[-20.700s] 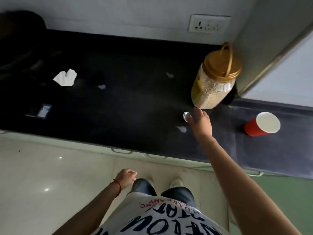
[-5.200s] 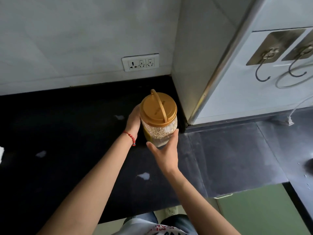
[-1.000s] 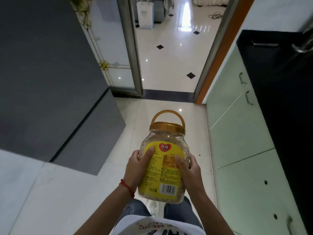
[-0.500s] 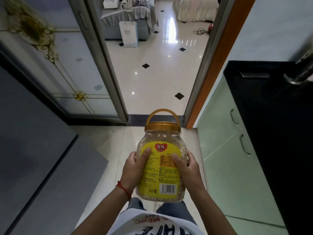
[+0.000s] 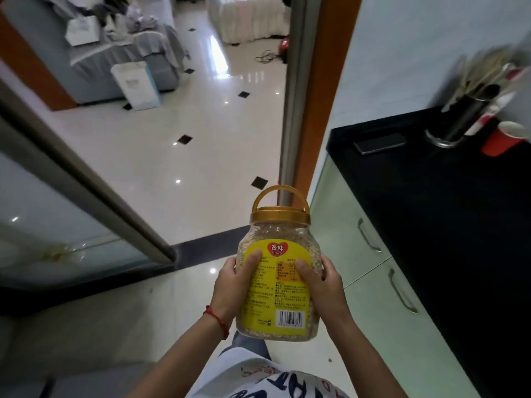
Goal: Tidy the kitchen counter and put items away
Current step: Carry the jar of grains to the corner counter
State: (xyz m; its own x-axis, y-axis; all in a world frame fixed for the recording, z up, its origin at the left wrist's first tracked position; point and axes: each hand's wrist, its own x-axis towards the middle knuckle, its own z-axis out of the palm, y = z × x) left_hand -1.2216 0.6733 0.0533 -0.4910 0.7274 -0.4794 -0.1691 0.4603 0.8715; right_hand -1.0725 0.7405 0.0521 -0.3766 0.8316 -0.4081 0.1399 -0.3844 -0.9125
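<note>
One jar (image 5: pixel 277 280) of grain, upright, is held by two hands, left hand (image 5: pixel 232 285) and right hand (image 5: pixel 324 285), fingers (image 5: pixel 304 268) curled round it.

A home kitchen is shown, opening onto a living room. A black counter (image 5: pixel 448 214) is set over pale green cabinets (image 5: pixel 370 282) with metal handles, and a utensil holder (image 5: pixel 459 119), a red cup (image 5: pixel 504 137) and a phone (image 5: pixel 379 143) are seen on it. Beyond the doorway (image 5: pixel 304 90), a glossy tiled floor (image 5: pixel 207 145) and a sofa (image 5: pixel 120 64) piled with laundry are visible.
</note>
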